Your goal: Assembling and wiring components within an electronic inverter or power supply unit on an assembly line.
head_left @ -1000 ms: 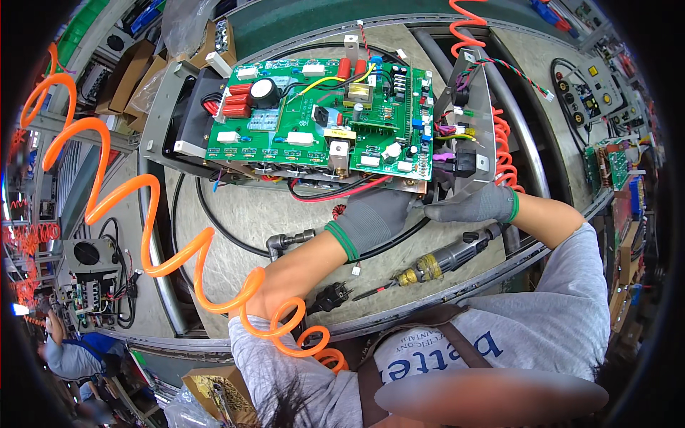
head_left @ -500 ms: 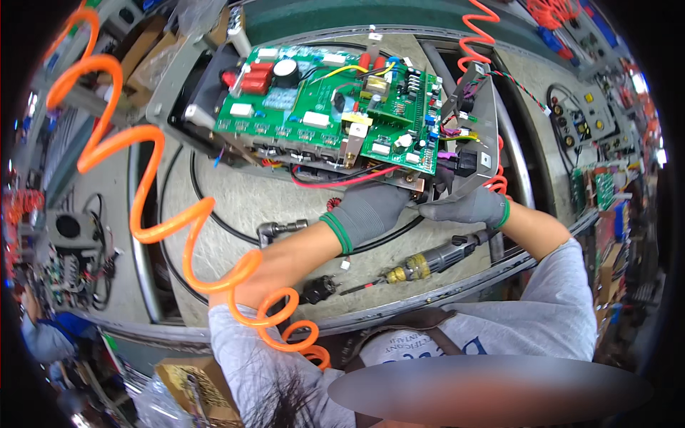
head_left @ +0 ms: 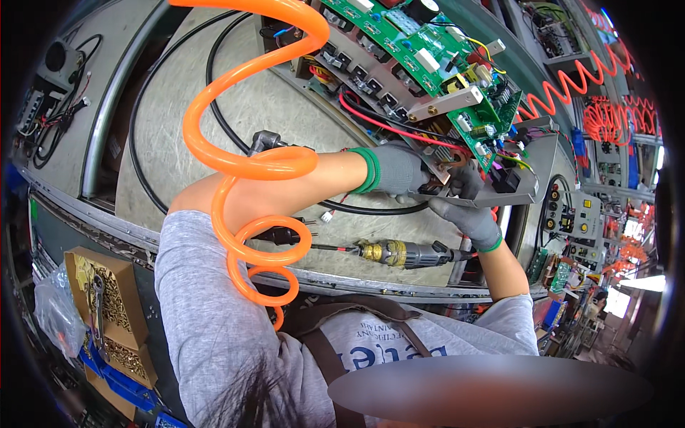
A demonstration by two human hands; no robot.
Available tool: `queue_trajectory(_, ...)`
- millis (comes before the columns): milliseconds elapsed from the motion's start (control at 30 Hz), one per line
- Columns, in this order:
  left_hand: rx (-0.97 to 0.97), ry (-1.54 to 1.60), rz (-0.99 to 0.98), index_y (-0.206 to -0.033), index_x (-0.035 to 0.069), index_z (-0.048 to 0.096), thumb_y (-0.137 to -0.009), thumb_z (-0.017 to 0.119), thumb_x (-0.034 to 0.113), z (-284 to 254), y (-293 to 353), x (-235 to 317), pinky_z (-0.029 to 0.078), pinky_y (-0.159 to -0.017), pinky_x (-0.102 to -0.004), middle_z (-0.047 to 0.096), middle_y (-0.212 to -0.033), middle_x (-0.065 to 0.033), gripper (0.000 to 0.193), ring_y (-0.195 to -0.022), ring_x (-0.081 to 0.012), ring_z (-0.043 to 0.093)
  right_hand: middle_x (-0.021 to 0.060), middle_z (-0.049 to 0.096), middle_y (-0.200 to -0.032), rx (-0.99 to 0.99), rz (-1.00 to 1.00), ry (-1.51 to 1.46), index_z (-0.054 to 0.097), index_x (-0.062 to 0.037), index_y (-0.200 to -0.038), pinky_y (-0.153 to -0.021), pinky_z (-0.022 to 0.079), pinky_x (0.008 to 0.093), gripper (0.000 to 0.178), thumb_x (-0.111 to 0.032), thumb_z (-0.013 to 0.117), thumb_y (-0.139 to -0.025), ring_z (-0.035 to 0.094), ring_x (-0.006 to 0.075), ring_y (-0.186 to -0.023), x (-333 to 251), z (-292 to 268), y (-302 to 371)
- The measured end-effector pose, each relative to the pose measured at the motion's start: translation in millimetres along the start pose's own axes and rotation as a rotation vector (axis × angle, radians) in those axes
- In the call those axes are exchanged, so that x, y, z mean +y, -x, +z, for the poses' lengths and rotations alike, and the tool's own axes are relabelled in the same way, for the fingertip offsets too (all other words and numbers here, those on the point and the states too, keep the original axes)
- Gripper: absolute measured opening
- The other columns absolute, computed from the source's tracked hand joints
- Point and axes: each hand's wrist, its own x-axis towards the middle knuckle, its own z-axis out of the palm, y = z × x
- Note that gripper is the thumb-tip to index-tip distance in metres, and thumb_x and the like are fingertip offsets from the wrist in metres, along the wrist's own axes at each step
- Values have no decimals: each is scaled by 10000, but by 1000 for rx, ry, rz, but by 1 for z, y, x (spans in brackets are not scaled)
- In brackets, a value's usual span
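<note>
In a grey glove with a green cuff, my left hand [head_left: 401, 170] is closed at the lower edge of an opened electrical unit, below its green circuit board [head_left: 399, 50]. My right hand [head_left: 477, 220], gloved the same way, meets it there, thumb in front and fingers curled behind the corner of a bent metal panel [head_left: 531, 171]. A small part between the hands is mostly hidden by the fingers. Thick red and black cables [head_left: 399, 132] run along the unit toward my fingertips. Above them a flat metal bar [head_left: 457, 101] crosses the board's edge.
An orange coiled hose [head_left: 198, 118] hangs across my left arm. On the metal bench lie a power screwdriver [head_left: 410, 254], an angled tool [head_left: 265, 141] and a looped black cable [head_left: 135, 118]. Boxes of small brass-coloured parts [head_left: 118, 307] stand at lower left.
The view has swung, so the unit appears tilted and farther up and right. Both hands stay together at its lower edge. The fingers of the right hand now show more behind the panel's corner.
</note>
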Motion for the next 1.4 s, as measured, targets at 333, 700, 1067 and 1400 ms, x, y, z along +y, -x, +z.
queue_trajectory(333, 138, -349, 65, -924, 51, 685, -810, 554, 160, 8, 5, 9, 504, -763, -435, 664, -860, -178, 205, -861, -346, 643, 68, 624, -1041, 11, 23, -200, 509, 37, -1203, -806, 437, 262, 548, -139, 739, -738, 572, 115, -911, 6, 0, 3)
queue_trajectory(700, 268, -342, 119, -1050, 61, 615, -915, 481, 177, 18, 3, 1, 515, -733, -422, 652, -924, -180, 223, -868, -329, 653, 84, 590, -1123, -57, 96, -257, 473, 25, -1254, -909, 433, 297, 586, -131, 736, -754, 565, 145, -1026, -4, -1, 4)
queue_trajectory(1067, 216, -53, -12, -1005, 9, 641, -903, 445, 266, 18, -7, -8, 479, -819, -450, 654, -892, -225, 339, -871, -360, 632, 87, 544, -1200, -69, 113, -193, 405, 39, -1308, -968, 432, 304, 590, -47, 696, -802, 524, 141, -1117, 6, -5, 5)
queue_trajectory(1400, 194, -458, 110, -949, 50, 641, -859, 510, 147, 10, 2, 2, 499, -735, -442, 650, -874, -171, 186, -821, -336, 647, 77, 538, -1198, -30, 123, -191, 405, 38, -1302, -957, 413, 293, 616, -93, 720, -788, 496, 120, -1114, 18, -6, 6)
